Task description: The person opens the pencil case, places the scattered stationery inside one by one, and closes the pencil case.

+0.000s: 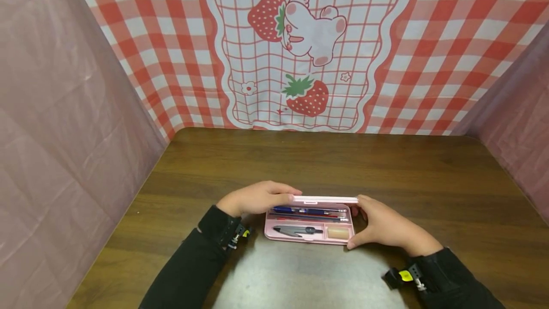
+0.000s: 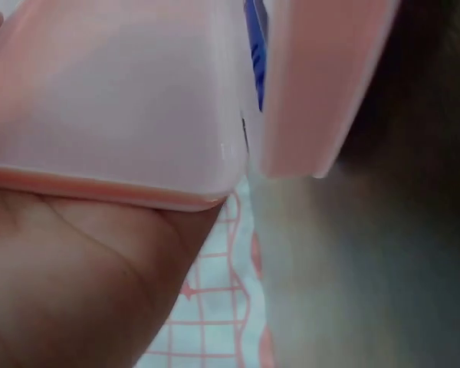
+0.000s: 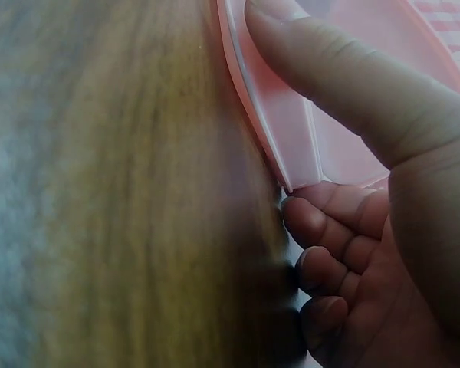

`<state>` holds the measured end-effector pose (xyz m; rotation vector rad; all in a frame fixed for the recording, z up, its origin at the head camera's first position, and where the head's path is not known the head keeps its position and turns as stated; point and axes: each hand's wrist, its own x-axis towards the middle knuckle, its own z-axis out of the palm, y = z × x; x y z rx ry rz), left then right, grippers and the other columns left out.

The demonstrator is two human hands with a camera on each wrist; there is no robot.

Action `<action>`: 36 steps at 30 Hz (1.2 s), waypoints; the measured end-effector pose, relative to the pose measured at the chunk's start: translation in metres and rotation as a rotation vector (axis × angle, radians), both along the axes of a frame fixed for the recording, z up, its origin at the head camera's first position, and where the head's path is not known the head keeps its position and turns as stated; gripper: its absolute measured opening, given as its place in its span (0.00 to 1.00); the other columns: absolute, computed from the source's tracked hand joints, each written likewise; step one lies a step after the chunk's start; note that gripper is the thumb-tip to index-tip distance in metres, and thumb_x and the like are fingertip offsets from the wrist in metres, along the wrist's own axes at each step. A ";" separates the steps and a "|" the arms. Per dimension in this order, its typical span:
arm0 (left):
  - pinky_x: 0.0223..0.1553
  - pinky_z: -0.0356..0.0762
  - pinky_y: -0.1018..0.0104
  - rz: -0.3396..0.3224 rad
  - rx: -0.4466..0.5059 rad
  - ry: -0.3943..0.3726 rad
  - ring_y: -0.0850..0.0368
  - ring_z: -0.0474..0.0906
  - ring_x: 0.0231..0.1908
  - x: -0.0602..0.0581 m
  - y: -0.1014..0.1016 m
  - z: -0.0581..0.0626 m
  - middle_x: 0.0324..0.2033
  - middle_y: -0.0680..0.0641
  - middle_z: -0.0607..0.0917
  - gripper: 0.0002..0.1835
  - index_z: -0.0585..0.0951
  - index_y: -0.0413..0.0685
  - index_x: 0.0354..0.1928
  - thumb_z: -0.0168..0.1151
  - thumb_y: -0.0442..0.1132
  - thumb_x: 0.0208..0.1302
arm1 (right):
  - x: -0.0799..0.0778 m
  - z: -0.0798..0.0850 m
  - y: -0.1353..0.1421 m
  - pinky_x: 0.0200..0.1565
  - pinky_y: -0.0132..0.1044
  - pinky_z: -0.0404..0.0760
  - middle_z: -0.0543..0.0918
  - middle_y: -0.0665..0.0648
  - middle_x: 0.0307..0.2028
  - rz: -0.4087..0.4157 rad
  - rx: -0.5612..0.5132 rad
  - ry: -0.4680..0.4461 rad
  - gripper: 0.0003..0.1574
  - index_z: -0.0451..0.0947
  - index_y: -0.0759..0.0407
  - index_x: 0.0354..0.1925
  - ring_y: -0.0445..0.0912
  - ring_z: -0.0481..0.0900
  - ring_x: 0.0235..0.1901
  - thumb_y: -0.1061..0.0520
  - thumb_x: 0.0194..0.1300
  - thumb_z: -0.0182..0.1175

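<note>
A pink pencil case [image 1: 270, 233] lies on the table with its lid [image 1: 326, 200] raised at the back. Inside are a blue pen [image 1: 285, 210], other slim rods, a grey drawing compass [image 1: 293, 231] and a beige block like an eraser [image 1: 338, 232]. My left hand [image 1: 259, 198] holds the lid's left end, with the thumb in front. In the left wrist view, the palm lies along the lid [image 2: 123, 100]. My right hand [image 1: 386, 223] grips the case's right end, thumb at the front corner. The right wrist view shows its other fingers [image 3: 322, 268] curled near the far corner.
The brown wooden table [image 1: 206, 156] reaches back to a red-and-white checked cloth [image 1: 171, 27] with strawberry prints. Pink curtains [image 1: 77, 123] hang at both sides. Bright glare lies on the table in front of the case.
</note>
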<state>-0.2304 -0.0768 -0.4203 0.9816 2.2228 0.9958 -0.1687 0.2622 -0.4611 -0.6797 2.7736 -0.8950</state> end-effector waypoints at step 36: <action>0.69 0.54 0.53 -0.063 -0.405 0.385 0.54 0.57 0.69 0.026 0.027 -0.006 0.71 0.49 0.64 0.51 0.54 0.52 0.77 0.65 0.62 0.56 | 0.000 0.004 0.001 0.41 0.39 0.70 0.71 0.49 0.39 0.004 0.044 -0.022 0.55 0.71 0.54 0.51 0.45 0.69 0.41 0.25 0.32 0.74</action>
